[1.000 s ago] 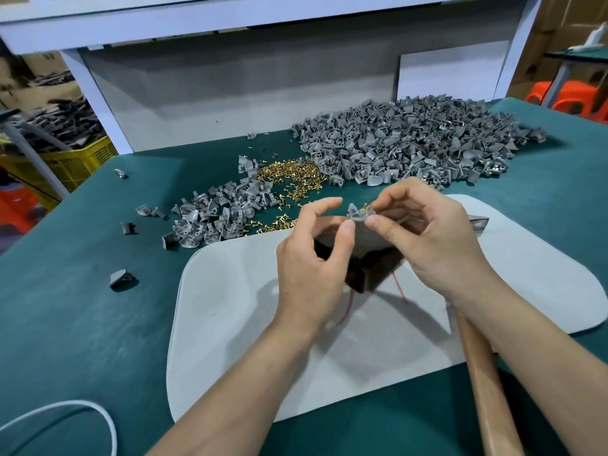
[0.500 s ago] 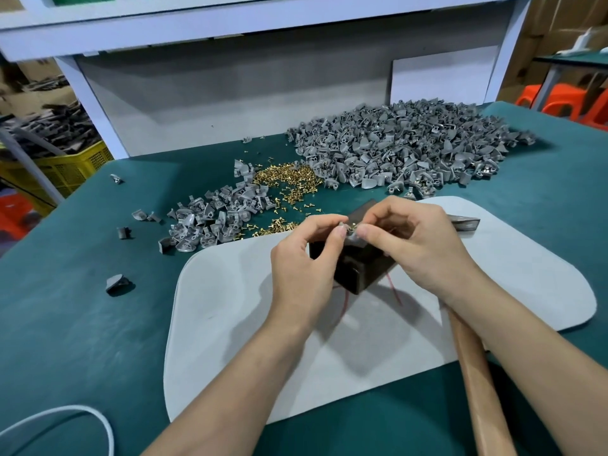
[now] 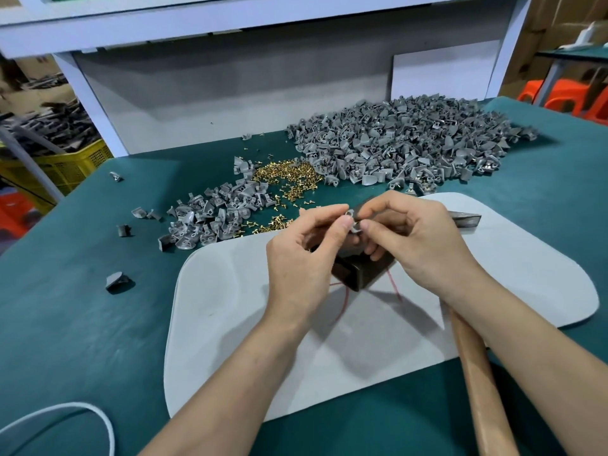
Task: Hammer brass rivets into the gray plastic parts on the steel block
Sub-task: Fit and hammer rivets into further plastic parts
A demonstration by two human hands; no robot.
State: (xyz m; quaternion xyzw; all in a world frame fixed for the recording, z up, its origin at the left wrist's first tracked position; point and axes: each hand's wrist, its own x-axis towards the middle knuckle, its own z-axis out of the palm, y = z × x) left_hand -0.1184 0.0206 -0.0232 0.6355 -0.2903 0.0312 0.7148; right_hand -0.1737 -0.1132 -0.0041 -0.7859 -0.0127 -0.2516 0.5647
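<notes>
Near edge: a white cable (image 3: 98, 419) loops in at lower left, cut off by the frame. A wooden hammer handle (image 3: 480, 383) runs up from the bottom edge and passes under your right forearm. Its upper part is hidden there. The hammer head (image 3: 467, 220) shows again beyond your right hand, lying on the white mat (image 3: 214, 324).

Your left hand (image 3: 299, 258) and right hand (image 3: 418, 245) meet over the steel block (image 3: 358, 274). Each grip is closed to a thumb-and-forefinger pinch on one gray plastic part (image 3: 353, 222). Your fingertips cover most of it, so I cannot tell whether a rivet sits in it or whether it touches the block's top. The block is mostly hidden behind your hands; only a dark near corner shows. A red cord (image 3: 343, 301) trails from under it onto the mat.

Left of the mat, a stray gray piece (image 3: 115, 281) lies alone on the green desk (image 3: 65, 324).

Beyond your hands is a small heap of gray parts (image 3: 210, 218), with brass rivets (image 3: 286, 179) scattered just beside it. The large heap (image 3: 404, 143) lies at back right.

Far left is a yellow crate (image 3: 65, 162), its contents blurred. Far right are orange stools (image 3: 566, 93), partly cut off.
</notes>
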